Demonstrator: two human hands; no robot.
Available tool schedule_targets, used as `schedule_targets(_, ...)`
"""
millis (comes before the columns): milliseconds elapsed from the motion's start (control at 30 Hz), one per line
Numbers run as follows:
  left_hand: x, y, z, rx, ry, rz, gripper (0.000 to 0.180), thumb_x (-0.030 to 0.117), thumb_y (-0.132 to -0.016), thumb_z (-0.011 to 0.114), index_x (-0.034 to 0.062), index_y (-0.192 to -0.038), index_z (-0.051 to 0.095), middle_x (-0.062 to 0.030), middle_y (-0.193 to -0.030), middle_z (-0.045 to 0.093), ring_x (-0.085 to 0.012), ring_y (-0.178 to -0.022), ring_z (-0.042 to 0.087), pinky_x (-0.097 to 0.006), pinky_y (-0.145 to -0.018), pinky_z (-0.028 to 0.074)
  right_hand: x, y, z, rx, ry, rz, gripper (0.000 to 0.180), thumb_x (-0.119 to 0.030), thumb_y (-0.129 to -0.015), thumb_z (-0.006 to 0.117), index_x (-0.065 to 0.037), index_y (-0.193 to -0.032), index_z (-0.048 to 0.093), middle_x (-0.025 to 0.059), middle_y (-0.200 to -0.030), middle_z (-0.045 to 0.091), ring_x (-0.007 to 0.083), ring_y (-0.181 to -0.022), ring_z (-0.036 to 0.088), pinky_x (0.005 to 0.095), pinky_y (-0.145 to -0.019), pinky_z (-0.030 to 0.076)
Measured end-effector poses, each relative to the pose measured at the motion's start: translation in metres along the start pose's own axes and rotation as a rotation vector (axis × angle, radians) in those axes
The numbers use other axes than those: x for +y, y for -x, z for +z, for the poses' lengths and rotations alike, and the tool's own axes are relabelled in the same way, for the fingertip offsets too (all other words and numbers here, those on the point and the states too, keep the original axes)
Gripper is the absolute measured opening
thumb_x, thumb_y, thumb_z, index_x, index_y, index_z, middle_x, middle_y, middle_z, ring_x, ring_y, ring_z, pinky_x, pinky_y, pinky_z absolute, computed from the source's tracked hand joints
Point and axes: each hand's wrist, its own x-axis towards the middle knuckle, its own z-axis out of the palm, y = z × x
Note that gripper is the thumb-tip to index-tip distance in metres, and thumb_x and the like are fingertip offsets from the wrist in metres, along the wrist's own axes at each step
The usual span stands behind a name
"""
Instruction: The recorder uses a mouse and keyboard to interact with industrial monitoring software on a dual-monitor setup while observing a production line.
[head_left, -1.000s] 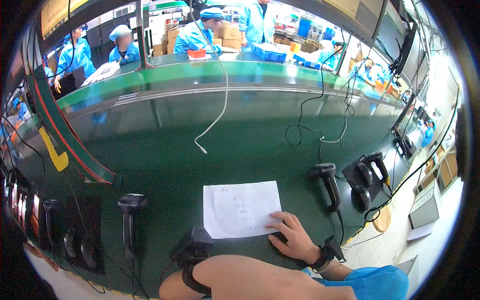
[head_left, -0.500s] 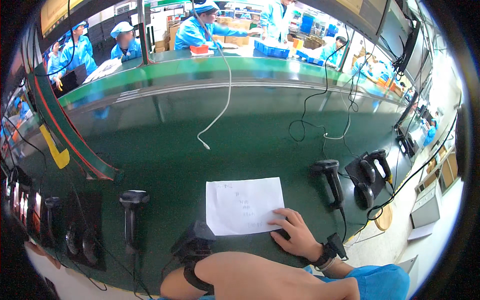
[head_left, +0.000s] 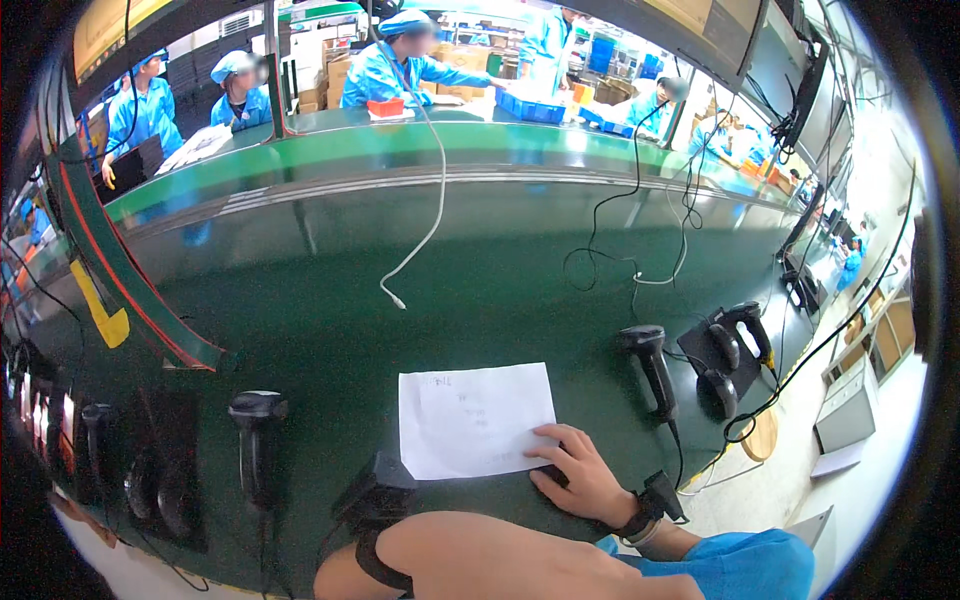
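A white sheet of paper (head_left: pixel 470 410) with faint handwriting lies on the dark green bench in front of me. My right hand (head_left: pixel 578 478) rests palm down at its lower right edge. Its fingers are stretched out, the tips on the paper and the thumb on the bench. Close to the camera along the lower edge, my left hand (head_left: pixel 490 550) spans the view, blurred, its fingers not distinguishable. A black band circles my left wrist, beside a black box-shaped device (head_left: pixel 378 488). A similar device (head_left: pixel 662 495) is strapped to my right wrist.
Black handheld scanners stand left (head_left: pixel 258 440) and right (head_left: pixel 652 370) of the paper. A black mat (head_left: pixel 705 350) carries more devices at the right. A white cable (head_left: pixel 430 235) hangs over the bench. Beyond a green ledge (head_left: pixel 400 185), people in blue work near a blue bin (head_left: pixel 530 107).
The whole view has shifted slightly, so the bench and paper appear a little further left and lower. My right hand stays on the paper's edge.
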Motion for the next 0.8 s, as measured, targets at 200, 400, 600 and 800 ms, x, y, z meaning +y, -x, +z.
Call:
schedule_targets(200,-0.007,0.0,0.005,0.058,-0.037,0.116,0.13,0.077,-0.041,0.09,-0.0106,-0.131,0.057,-0.0312,-0.121,0.066,-0.0406,-0.104,0.07,-0.04,-0.086,0.054,0.0,0.001,0.0,0.005,0.01,-0.005,0.033,-0.018,-0.09,0.072,-0.01,-0.121,0.065,0.0153,-0.14,0.052,0.0375,-0.131,0.048,0.0472,-0.11,0.04)
schedule_targets(400,-0.001,-0.001,0.002,0.016,-0.033,0.088,0.127,0.078,-0.044,0.088,-0.0092,-0.131,0.057,-0.0263,-0.12,0.068,-0.0388,-0.103,0.07,-0.038,-0.083,0.053,0.0,0.0,0.0,0.011,0.007,-0.009,0.032,-0.018,-0.09,0.072,-0.01,-0.121,0.066,0.0155,-0.139,0.052,0.0379,-0.13,0.049,0.0471,-0.11,0.041)
schedule_targets(600,0.007,-0.001,-0.001,-0.061,0.0,0.012,0.122,0.073,-0.048,0.091,-0.0072,-0.132,0.055,-0.0221,-0.112,0.069,-0.0349,-0.095,0.07,-0.037,-0.077,0.052,0.0,0.0,-0.001,0.016,0.015,0.002,0.032,-0.016,-0.09,0.072,-0.01,-0.12,0.066,0.0159,-0.14,0.052,0.038,-0.13,0.049,0.047,-0.109,0.041)
schedule_targets(800,0.006,-0.003,-0.003,-0.107,-0.043,-0.024,0.119,0.072,-0.048,0.092,-0.0064,-0.13,0.055,-0.0209,-0.106,0.069,-0.0336,-0.09,0.07,-0.035,-0.071,0.052,-0.001,0.001,-0.001,-0.005,0.017,0.011,0.033,-0.017,-0.09,0.072,-0.01,-0.122,0.064,0.0163,-0.14,0.051,0.0385,-0.131,0.048,0.0478,-0.111,0.04)
